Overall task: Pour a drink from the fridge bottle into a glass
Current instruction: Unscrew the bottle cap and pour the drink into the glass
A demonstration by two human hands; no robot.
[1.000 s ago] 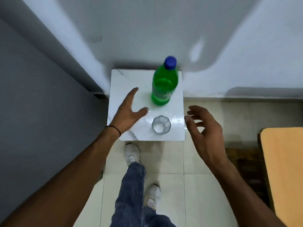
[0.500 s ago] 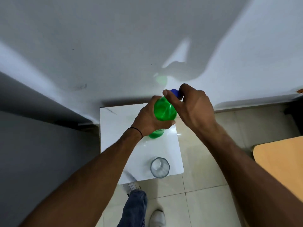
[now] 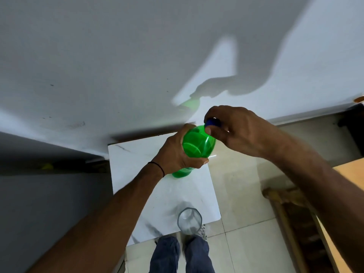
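A green plastic bottle (image 3: 198, 144) with a blue cap (image 3: 213, 122) stands on a small white marble-look table (image 3: 137, 166). My left hand (image 3: 177, 152) grips the bottle's body from the left. My right hand (image 3: 234, 129) comes in from the right, its fingers and thumb curled round the blue cap. An empty clear glass (image 3: 189, 218) stands upright near the table's front edge, apart from the bottle and from both hands.
A white wall (image 3: 137, 66) rises right behind the table. A grey surface (image 3: 39, 203) runs along the left. A wooden table (image 3: 352, 174) and a wooden chair (image 3: 291, 209) sit at the right on the tiled floor (image 3: 242, 186). My legs (image 3: 181, 255) show below.
Both hands went from hovering open over the table to taking hold of the bottle, left on the body, right on the cap. The view has tilted up toward the wall.
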